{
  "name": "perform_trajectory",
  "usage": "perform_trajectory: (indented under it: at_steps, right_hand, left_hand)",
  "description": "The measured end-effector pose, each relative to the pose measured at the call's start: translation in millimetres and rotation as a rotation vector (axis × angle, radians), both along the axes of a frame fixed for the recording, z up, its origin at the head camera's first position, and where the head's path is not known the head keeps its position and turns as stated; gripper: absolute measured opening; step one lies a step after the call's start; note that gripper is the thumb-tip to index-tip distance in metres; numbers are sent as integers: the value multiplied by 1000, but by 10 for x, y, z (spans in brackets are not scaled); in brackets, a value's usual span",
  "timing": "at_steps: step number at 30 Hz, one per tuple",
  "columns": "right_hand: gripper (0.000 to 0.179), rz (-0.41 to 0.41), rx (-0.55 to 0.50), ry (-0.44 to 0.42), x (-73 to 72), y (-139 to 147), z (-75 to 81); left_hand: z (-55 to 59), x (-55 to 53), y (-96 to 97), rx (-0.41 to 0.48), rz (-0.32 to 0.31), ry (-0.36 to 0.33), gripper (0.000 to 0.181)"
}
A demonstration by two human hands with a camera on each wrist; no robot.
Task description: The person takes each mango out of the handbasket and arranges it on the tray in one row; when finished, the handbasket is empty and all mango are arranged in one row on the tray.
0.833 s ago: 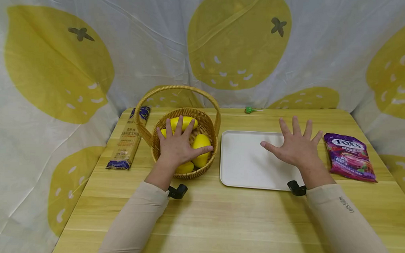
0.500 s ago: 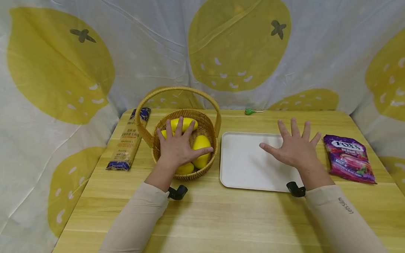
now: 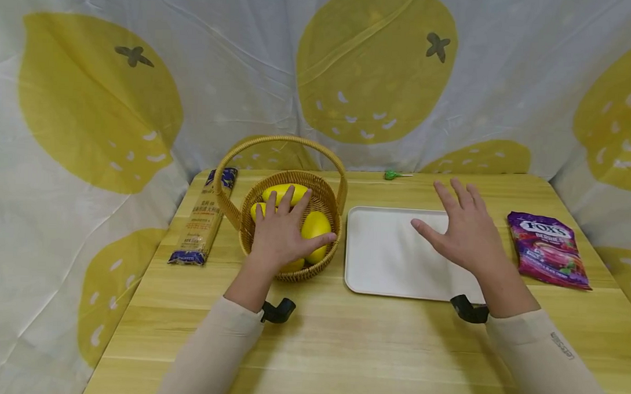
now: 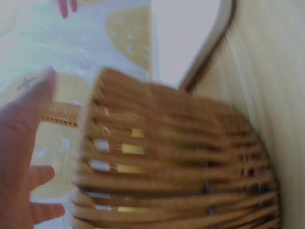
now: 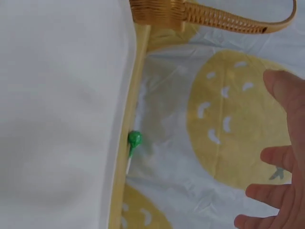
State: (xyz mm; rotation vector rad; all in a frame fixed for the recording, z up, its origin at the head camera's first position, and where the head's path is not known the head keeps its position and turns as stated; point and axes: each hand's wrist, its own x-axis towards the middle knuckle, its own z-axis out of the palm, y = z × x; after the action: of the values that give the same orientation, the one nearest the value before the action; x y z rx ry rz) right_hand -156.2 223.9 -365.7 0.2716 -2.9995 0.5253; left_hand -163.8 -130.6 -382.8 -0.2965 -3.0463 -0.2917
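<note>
Use the white tray as your reference; it lies flat on the wooden tabletop. The wicker basket stands upright just to the left of the tray, its arched handle raised. Several yellow fruit-shaped pieces lie inside that basket, left of the tray, partly covered by your fingers in the head view.

Your left hand hangs over the basket, to the left of the tray, with thumb and fingers spread wide (the left wrist view, blurred, shows it apart from the woven wall). Your right hand hovers above the right part of the tray, its thumb held well away from the fingers, likewise wide.

A purple candy bag lies near the tray, to its right. A spaghetti packet rests left of the tray, on the far side of the basket. A green lollipop lies behind the tray, and a lemon-print curtain hangs behind it (farther back than the lollipop).
</note>
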Motion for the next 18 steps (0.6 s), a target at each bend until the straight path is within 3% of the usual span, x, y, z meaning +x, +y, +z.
perform_trajectory:
  at_steps: [5,8,10,13,15,18]
  right_hand:
    - [74,67,-155,56,199,-97,-68]
    - [67,104,-203,52,297,-209,-165]
    - [63,134,-240,49,350,-321,-227]
    - [59,190,-308,58,412,-538,-295]
    - [57,232,-371,83,438,-700,-324]
    - [55,299,-458,107,443,-953,-321]
  left_hand:
    - [-38,188,-22,174,-77,209,78]
    - [-134,278,-74,315,-60,394,59]
    - [-215,325,-121,418,0,526,47]
    - [-354,383,-197,583,145,676,33]
    - [-438,411,-243,714,267,696,27]
    - [-541,409,-317,950,414,643,20]
